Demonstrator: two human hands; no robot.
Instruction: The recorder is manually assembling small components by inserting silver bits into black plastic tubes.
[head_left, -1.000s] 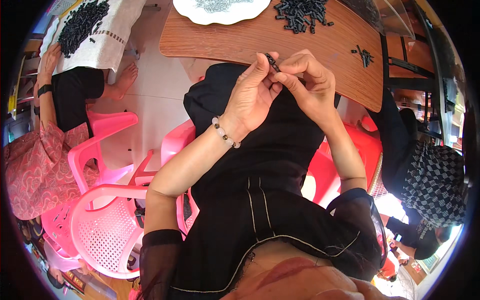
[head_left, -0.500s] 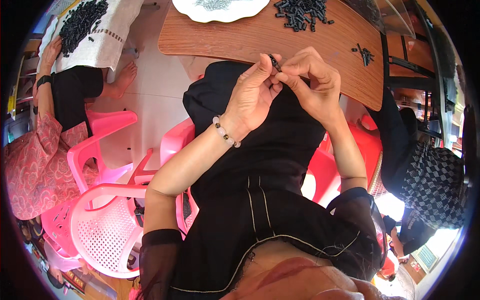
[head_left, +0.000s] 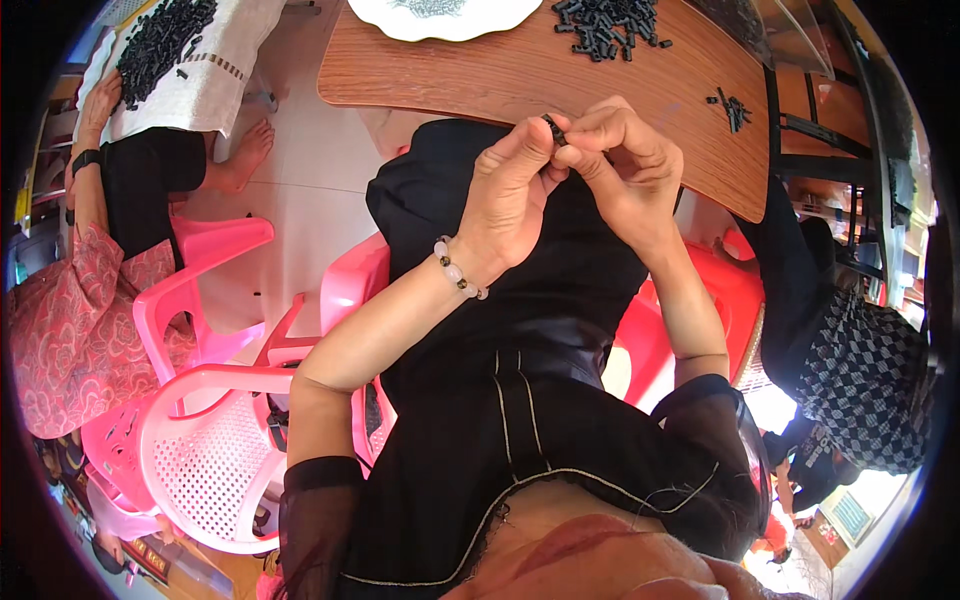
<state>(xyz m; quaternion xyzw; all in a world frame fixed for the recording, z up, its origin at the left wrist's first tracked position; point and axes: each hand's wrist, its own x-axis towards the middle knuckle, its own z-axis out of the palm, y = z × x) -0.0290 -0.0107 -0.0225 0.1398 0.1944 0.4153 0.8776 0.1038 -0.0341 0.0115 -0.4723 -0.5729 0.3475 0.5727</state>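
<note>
Pinching a small dark tubular piece (head_left: 554,130) between their fingertips, the left hand (head_left: 510,180) and right hand (head_left: 637,165), both nearly closed, meet by the near edge of the brown wood-grain bench (head_left: 450,85). This piece seems unfinished, being held by both. On the bench lie a large heap of short black tubes (head_left: 605,28) and a small black cluster (head_left: 735,110); which is done or left, I cannot tell.
</note>
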